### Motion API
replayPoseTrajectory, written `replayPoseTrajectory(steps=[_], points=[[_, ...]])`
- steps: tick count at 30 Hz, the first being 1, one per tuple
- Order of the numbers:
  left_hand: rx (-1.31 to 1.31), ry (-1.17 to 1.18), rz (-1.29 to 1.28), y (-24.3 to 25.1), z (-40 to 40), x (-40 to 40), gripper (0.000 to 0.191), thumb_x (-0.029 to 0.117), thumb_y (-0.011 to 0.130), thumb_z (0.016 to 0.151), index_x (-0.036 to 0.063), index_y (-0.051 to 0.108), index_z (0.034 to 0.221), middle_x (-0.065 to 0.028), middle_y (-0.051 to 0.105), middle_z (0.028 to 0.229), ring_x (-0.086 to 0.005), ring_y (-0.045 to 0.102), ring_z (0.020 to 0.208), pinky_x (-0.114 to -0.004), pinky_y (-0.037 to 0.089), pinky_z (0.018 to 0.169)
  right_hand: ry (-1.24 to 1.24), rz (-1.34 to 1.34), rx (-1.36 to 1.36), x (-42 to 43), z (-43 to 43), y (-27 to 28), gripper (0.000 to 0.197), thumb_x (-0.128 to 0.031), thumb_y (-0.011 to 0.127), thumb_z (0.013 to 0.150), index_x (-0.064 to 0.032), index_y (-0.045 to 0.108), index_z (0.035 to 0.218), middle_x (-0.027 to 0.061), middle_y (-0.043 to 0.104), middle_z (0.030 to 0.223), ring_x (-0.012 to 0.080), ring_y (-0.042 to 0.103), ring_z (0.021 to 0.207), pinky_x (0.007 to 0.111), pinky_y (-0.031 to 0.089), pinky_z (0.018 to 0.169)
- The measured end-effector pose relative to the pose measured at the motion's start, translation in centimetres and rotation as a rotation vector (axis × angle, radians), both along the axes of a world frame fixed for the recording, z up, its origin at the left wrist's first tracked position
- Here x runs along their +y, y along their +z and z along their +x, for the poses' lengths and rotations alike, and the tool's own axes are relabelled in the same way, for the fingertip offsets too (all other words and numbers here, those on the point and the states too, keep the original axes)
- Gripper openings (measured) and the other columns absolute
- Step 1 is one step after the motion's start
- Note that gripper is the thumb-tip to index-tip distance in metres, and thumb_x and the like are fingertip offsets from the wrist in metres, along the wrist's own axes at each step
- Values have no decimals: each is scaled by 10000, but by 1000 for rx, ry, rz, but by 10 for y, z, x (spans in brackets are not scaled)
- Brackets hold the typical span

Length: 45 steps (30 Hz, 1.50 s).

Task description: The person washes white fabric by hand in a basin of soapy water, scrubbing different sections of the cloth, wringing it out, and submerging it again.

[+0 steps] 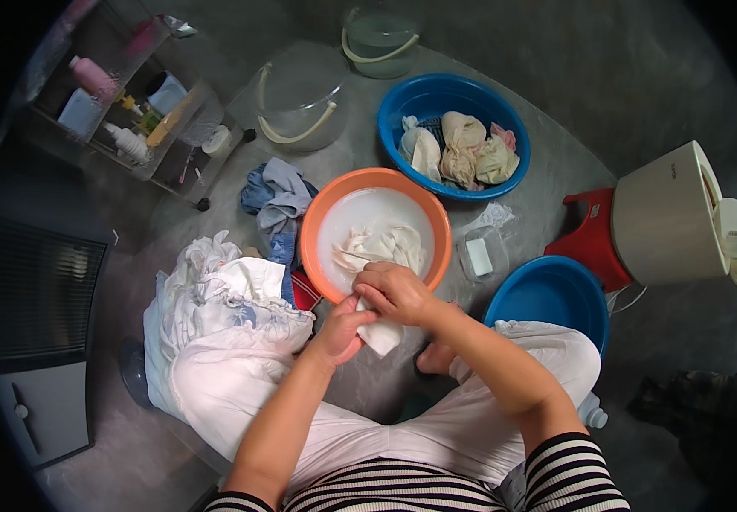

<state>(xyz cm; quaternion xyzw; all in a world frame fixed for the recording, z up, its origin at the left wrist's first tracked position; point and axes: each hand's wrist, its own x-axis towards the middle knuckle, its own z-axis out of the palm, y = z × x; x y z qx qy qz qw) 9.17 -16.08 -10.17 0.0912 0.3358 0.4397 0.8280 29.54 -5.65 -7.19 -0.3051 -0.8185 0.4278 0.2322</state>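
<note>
An orange plastic basin (314,224) stands on the floor before me, holding cloudy white water (368,208). White cloth (400,246) lies partly sunk in that water. Over the basin's near rim, my left hand (343,333) and my right hand (394,291) meet, both gripping a white cloth (381,334) whose loose end hangs below my fingers. My right hand covers the upper part of this cloth. Whether it joins the cloth in the water cannot be made out.
A blue basin (388,115) of wrung laundry stands behind; another blue basin (544,301) sits right, near a soap bar (478,257). White laundry (215,301) and denim (282,205) lie left. Clear buckets (304,102), a wheeled shelf (144,121) and a cream appliance (666,211) stand around.
</note>
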Motion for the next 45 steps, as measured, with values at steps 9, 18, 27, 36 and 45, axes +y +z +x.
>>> replayPoseTrajectory(steps=[9, 18, 27, 36, 45], points=[[-8, 6, 134, 32, 5, 18, 801, -33, 681, 1142, 19, 442, 1905, -180, 710, 1717, -315, 738, 1569, -509, 597, 1342, -457, -237, -149, 17, -10, -37, 396, -384, 743, 1189, -4, 841, 1133, 256, 879, 1121, 486, 844, 1066, 600, 645, 943], [-127, 120, 212, 13, 30, 12, 729, 64, 638, 1207, 41, 447, 1910, -180, 672, 1776, -330, 687, 1631, -541, 556, 1383, -959, -1290, 1114, -14, 71, -108, 341, -395, 927, 1142, -111, 778, 1257, 16, 717, 986, 182, 702, 814, 339, 575, 722], [-605, 169, 13, -35, 44, -18, 1178, 965, 424, 1180, 58, 404, 1932, -104, 517, 1914, -325, 506, 1751, -549, 347, 1490, -438, -244, -287, -78, 28, -34, 460, -336, 971, 1045, -65, 777, 1361, 216, 758, 1349, 349, 781, 1067, 490, 618, 922], [-489, 213, 45, -52, 26, -22, 974, 852, 291, 1280, 110, 576, 1842, -149, 724, 1730, -347, 732, 1541, -554, 542, 1370, -117, -210, -116, -114, -21, 66, 283, -231, 901, 1095, -83, 803, 1315, 161, 740, 1283, 377, 750, 1218, 492, 609, 1063], [-709, 241, -59, 1, 41, 4, 764, 688, 487, 1307, 168, 576, 1861, -105, 621, 1873, -324, 586, 1735, -587, 436, 1467, -449, 140, -395, -58, 0, -43, 622, -404, 668, 1253, -151, 611, 1818, 272, 510, 1921, 567, 372, 1837, 786, 220, 1478]])
